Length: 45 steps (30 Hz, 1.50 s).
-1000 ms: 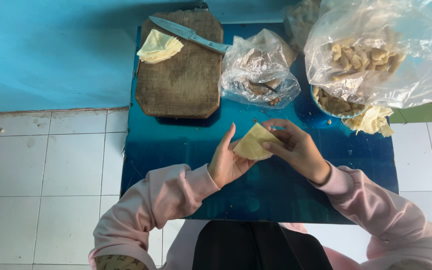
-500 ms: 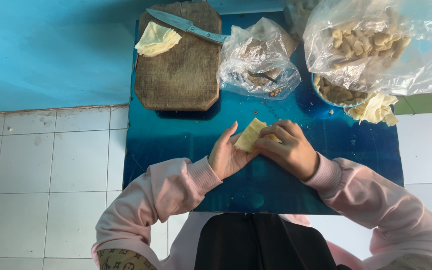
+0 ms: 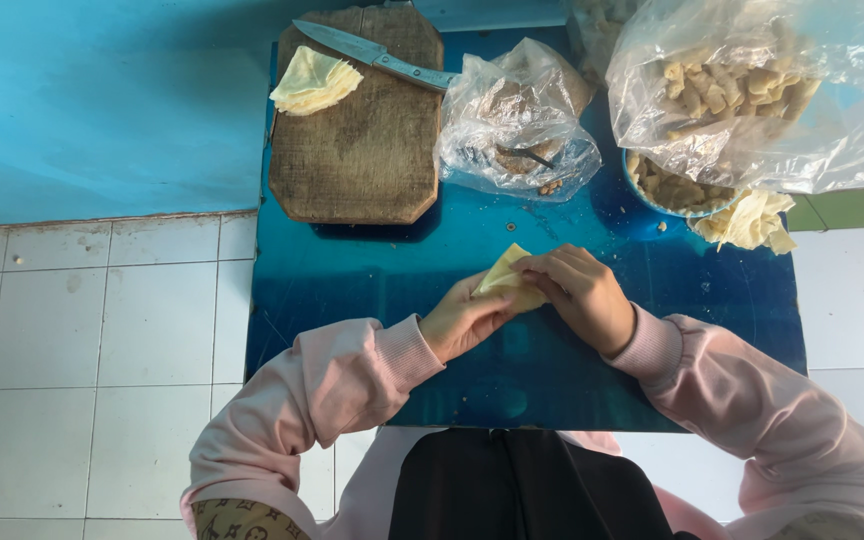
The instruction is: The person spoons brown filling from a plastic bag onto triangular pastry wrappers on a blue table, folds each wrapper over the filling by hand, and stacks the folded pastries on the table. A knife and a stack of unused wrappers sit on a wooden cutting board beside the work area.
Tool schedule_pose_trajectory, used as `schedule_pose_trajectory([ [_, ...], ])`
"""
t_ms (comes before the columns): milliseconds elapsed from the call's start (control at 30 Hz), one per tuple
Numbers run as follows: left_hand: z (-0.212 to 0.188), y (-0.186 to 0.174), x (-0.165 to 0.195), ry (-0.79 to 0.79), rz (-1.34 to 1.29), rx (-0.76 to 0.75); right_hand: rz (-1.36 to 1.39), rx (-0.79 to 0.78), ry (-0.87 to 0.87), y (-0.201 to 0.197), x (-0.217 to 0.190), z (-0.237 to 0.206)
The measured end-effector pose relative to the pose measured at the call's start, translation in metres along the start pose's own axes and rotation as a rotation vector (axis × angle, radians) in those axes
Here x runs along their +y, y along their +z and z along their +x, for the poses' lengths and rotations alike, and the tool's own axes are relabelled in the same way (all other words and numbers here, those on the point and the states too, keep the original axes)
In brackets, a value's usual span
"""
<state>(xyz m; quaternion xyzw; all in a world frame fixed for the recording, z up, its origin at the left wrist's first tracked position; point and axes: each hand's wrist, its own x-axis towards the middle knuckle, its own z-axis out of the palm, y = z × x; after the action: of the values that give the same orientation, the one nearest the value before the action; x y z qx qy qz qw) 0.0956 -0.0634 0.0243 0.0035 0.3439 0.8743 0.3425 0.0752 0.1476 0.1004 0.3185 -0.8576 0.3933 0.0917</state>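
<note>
A pale yellow dough wrapper (image 3: 505, 277) lies folded between both of my hands over the blue tabletop (image 3: 352, 290). My left hand (image 3: 464, 318) cups it from below and the left. The fingers of my right hand (image 3: 580, 292) press over its right side and hide part of it. Both sleeves are pink.
A wooden cutting board (image 3: 362, 140) at the back holds a stack of yellow wrappers (image 3: 314, 80) and a knife (image 3: 377, 55). A clear bag with filling (image 3: 514, 130) sits beside it. A big bag of folded pieces (image 3: 762, 90), a bowl (image 3: 672, 190) and more wrappers (image 3: 752, 220) stand at right.
The wrapper has been folded smaller, from an open triangle into a narrow piece, and my right hand's fingers now cover more of it.
</note>
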Motion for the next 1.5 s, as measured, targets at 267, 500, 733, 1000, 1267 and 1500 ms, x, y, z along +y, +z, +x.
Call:
schedule_pose_trajectory([
  [267, 0.0, -0.007, -0.01, -0.033, -0.116, 0.025, 0.198, -0.051, 0.106, 0.011, 0.02, -0.008],
  [500, -0.001, 0.003, -0.005, -0.074, -0.146, -0.039, 0.74, -0.096, 0.544, -0.003, 0.055, -0.005],
  [733, -0.007, 0.02, 0.001, -0.128, -0.083, -0.156, 0.396, 0.15, 0.367, -0.033, 0.05, 0.031],
  [1000, -0.013, 0.022, -0.009, -0.264, -0.072, -0.205, -0.474, -0.027, -0.454, -0.016, 0.021, 0.033],
  [1267, -0.017, 0.022, -0.008, -0.28, -0.043, -0.189, -0.431, -0.138, -0.497, -0.011, 0.025, 0.02],
  [1500, -0.016, 0.022, -0.006, -0.293, -0.044, -0.171, -0.421, -0.16, -0.504, -0.011, 0.025, 0.018],
])
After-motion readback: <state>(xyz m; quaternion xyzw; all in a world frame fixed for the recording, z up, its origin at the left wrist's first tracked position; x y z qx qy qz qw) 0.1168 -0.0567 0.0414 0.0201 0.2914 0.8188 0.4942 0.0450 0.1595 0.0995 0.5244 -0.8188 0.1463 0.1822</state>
